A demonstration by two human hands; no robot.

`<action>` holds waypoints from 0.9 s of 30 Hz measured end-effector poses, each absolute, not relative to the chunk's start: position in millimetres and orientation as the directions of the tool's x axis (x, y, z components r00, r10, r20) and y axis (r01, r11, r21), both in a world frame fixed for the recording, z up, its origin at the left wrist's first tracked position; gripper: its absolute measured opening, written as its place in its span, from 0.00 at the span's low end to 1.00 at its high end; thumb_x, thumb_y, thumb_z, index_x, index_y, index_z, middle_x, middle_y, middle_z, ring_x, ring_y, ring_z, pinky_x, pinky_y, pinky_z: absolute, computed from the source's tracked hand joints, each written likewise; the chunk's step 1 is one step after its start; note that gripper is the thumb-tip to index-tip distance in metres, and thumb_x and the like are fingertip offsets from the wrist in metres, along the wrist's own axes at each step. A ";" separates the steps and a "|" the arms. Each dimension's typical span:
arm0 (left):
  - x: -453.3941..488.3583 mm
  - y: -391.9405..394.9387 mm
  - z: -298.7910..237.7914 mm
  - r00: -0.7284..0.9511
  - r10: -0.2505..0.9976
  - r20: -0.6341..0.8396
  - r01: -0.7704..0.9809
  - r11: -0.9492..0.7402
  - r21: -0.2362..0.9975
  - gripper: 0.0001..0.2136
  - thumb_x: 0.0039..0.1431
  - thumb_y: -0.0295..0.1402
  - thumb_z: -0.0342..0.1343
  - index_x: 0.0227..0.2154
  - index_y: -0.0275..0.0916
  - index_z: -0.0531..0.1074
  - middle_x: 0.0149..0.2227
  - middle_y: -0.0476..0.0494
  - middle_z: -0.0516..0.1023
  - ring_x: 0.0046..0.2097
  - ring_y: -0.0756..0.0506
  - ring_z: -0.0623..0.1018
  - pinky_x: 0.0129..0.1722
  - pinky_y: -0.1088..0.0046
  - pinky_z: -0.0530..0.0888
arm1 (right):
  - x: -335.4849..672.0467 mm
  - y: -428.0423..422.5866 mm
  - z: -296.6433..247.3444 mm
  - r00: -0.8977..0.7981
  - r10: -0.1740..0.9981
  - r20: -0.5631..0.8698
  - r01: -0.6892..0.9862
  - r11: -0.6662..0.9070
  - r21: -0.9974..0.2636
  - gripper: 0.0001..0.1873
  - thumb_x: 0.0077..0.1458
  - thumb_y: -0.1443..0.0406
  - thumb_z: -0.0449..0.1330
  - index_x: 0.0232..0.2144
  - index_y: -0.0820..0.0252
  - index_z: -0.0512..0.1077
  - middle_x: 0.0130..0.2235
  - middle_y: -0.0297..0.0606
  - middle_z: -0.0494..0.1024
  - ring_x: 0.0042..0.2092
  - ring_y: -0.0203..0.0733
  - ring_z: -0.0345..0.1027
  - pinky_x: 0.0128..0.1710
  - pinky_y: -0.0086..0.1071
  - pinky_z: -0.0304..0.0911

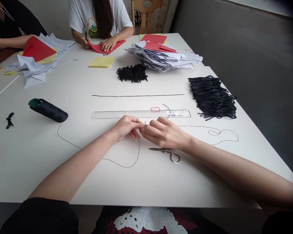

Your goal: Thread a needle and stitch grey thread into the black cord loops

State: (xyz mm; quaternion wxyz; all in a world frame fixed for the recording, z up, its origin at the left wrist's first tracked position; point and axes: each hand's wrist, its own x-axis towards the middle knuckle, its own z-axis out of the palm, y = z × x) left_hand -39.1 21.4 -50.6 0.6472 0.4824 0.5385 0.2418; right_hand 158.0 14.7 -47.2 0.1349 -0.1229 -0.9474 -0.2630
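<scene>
My left hand (127, 127) and my right hand (162, 132) meet fingertip to fingertip in the middle of the table, both pinching thin black cord (169, 109). A short end of it sticks up between the fingers, and another piece curves out above my right hand. Black thread (127, 166) loops down from my left hand towards a dark spool (48, 110) lying on its side. Behind the hands lies a clear ruler (127, 114). Small metal scissors (164, 150) rest just below my right hand. More thread (226, 130) trails in loops to the right.
A straight black cord (136, 95) lies beyond the ruler. Bundles of black looped cords (213, 97) (132, 73) sit right and further back. A paper stack (163, 58) stands at the back. Across the table, a person (101, 19) handles red paper; another (14, 19) sits at left.
</scene>
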 end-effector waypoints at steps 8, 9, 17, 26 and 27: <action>-37.5 22.2 -46.5 0.328 0.813 -0.481 0.194 0.440 0.877 0.10 0.46 0.39 0.64 0.23 0.36 0.75 0.23 0.48 0.75 0.21 0.49 0.75 0.22 0.76 0.70 | 152.7 14.8 -58.9 -0.865 0.152 0.478 0.367 0.841 0.397 0.13 0.60 0.77 0.50 0.30 0.64 0.71 0.31 0.39 0.70 0.31 0.38 0.54 0.27 0.34 0.47; -37.4 22.1 -46.3 0.332 0.812 -0.479 0.194 0.438 0.878 0.11 0.47 0.40 0.63 0.24 0.36 0.75 0.25 0.47 0.76 0.21 0.49 0.76 0.22 0.76 0.70 | 151.5 15.3 -60.2 -0.830 0.200 0.521 0.402 0.862 0.310 0.12 0.61 0.75 0.50 0.31 0.64 0.72 0.32 0.39 0.70 0.32 0.38 0.56 0.28 0.34 0.49; -35.7 22.0 -48.2 0.331 0.816 -0.474 0.167 0.444 0.880 0.18 0.51 0.50 0.59 0.26 0.36 0.72 0.25 0.45 0.76 0.23 0.47 0.77 0.25 0.72 0.73 | 145.0 14.0 -58.5 -0.686 0.473 0.553 0.261 0.869 -0.420 0.04 0.62 0.69 0.55 0.35 0.62 0.70 0.38 0.41 0.73 0.38 0.38 0.66 0.35 0.32 0.66; -33.9 22.0 -53.3 0.321 0.824 -0.467 0.107 0.458 0.882 0.18 0.57 0.43 0.55 0.18 0.37 0.64 0.16 0.48 0.69 0.19 0.50 0.72 0.20 0.76 0.69 | 141.6 12.9 -57.7 -0.825 0.158 0.543 0.190 0.982 0.002 0.11 0.62 0.77 0.44 0.39 0.66 0.65 0.33 0.44 0.73 0.36 0.41 0.66 0.32 0.33 0.67; -34.0 22.4 -53.7 0.316 0.823 -0.472 0.103 0.465 0.879 0.18 0.57 0.44 0.55 0.18 0.37 0.64 0.16 0.48 0.69 0.19 0.49 0.73 0.21 0.76 0.69 | 141.6 13.3 -58.3 -0.825 0.166 0.540 0.193 0.981 -0.006 0.11 0.62 0.77 0.44 0.38 0.66 0.65 0.32 0.44 0.73 0.35 0.40 0.66 0.31 0.32 0.66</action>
